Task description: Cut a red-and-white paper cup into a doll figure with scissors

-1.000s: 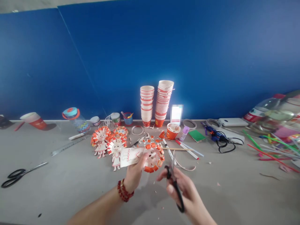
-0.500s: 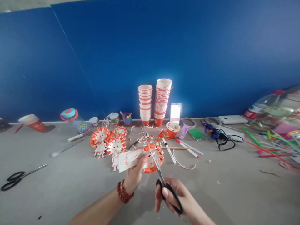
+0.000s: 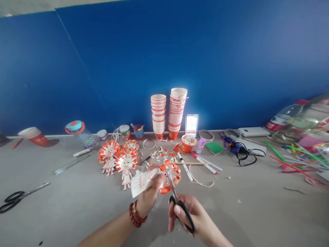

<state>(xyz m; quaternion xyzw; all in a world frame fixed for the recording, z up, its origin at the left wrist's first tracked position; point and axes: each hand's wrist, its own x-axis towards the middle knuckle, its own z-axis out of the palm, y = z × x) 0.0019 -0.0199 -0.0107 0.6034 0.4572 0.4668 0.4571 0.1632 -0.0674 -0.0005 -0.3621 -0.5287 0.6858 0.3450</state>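
Observation:
Between thumb and fingers, my left hand [image 3: 151,195] grips a paper-cup doll [image 3: 146,180], its white body marked with drawn lines and its head ringed by curled orange strips. My right hand [image 3: 191,212] has its fingers through the black handles of a pair of scissors [image 3: 170,180]. The blades lie across the doll's head, among the curls; whether they touch paper I cannot tell. Finished-looking dolls with orange-and-white fringes, one a smiling doll [image 3: 126,166], lie just left of my left hand. Orange and white paper scraps [image 3: 164,152] are scattered behind the doll.
Two stacks of paper cups [image 3: 177,113] stand by the blue wall, with a scrap-filled cup [image 3: 189,144] in front. Spare scissors [image 3: 23,197] and a ruler [image 3: 74,163] lie left. Markers [image 3: 204,163], a blue glue gun [image 3: 238,147] and colourful straws [image 3: 295,164] lie right.
The doll's body has tilted a little, its left end dropping. The scissors' handles have come closer together, and my right hand has shifted slightly left.

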